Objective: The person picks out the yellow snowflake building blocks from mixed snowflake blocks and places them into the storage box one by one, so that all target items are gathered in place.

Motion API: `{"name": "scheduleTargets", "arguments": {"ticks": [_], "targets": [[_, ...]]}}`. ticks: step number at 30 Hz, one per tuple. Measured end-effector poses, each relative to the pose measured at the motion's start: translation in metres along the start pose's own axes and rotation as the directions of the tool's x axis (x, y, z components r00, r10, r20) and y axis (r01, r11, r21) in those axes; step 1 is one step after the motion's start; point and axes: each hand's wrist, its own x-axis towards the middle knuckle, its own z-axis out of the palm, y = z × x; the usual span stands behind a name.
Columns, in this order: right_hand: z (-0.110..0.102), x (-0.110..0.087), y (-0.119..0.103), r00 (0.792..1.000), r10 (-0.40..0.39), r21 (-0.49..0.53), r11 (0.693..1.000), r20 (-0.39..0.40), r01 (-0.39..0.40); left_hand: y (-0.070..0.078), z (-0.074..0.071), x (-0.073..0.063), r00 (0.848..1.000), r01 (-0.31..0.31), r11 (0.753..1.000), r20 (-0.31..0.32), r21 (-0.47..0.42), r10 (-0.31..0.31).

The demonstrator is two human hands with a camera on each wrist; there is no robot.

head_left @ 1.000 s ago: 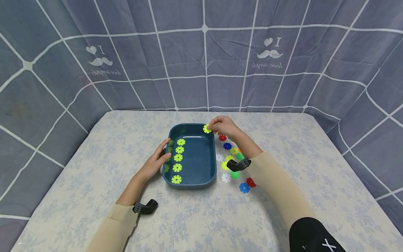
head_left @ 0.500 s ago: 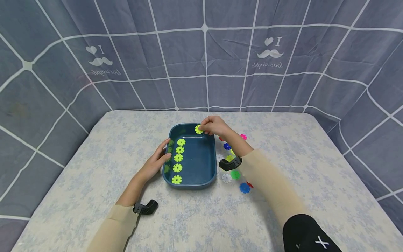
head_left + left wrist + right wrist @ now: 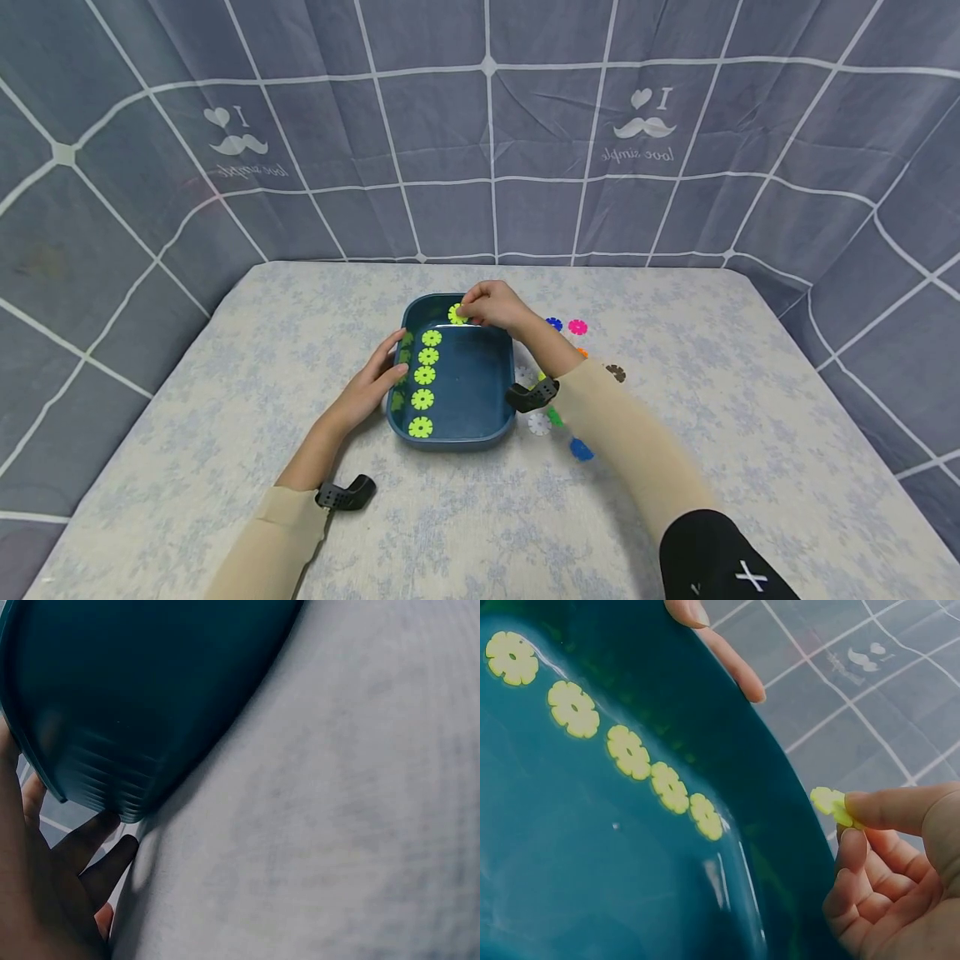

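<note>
My right hand pinches a yellow-green flower-shaped disc between thumb and fingertips. In the head view it is over the far end of a dark blue-green plastic tray. Inside the tray, a row of several matching yellow-green flower discs runs along the left side of the floor. My left hand holds the tray's left wall, thumb over the rim. In the left wrist view its fingers lie against the outer wall. My right forearm hides part of the loose discs.
Several loose flower discs of other colours lie right of the tray, among them a pink disc, a brown disc, a blue disc and a white disc. A grey checked curtain hangs behind the patterned tabletop.
My right hand has moved left with the yellow-green disc, from the tray's far right corner across its far end. My left hand, the tray and the row have stayed put.
</note>
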Motion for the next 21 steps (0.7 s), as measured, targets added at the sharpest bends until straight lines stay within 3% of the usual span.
{"name": "scheduleTargets", "arguments": {"ticks": [21], "targets": [[0.028, 0.013, 0.003, 1.000, 0.025, 0.009, 1.000, -0.001, -0.025, 0.001, 0.001, 0.002, 1.000, 0.007, 1.000, 0.004, 0.007, -0.007]]}}
